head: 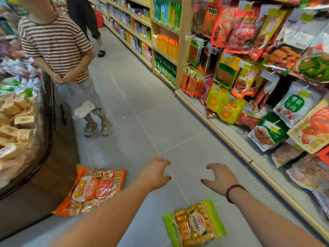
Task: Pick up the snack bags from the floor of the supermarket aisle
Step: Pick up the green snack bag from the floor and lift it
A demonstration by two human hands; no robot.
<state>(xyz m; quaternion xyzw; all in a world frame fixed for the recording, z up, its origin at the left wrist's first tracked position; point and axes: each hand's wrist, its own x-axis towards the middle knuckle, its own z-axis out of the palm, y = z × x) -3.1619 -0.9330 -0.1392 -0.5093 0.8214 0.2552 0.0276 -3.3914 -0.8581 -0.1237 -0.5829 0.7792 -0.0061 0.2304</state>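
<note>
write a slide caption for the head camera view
Left hand and right hand hover open above the aisle floor, where an orange snack bag and a green snack bag lie.

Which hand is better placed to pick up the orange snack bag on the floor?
Left. The left hand is empty and nearer the orange bag; the right hand would probably have to cross over.

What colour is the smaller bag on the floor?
The smaller bag is lime green with yellow snacks inside; head view.

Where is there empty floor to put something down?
Bare tiles run down the aisle between the striped-shirt person and the shelf base. A smaller bare patch lies between the orange bag and the green bag. The hanging packets are crowded.
</note>
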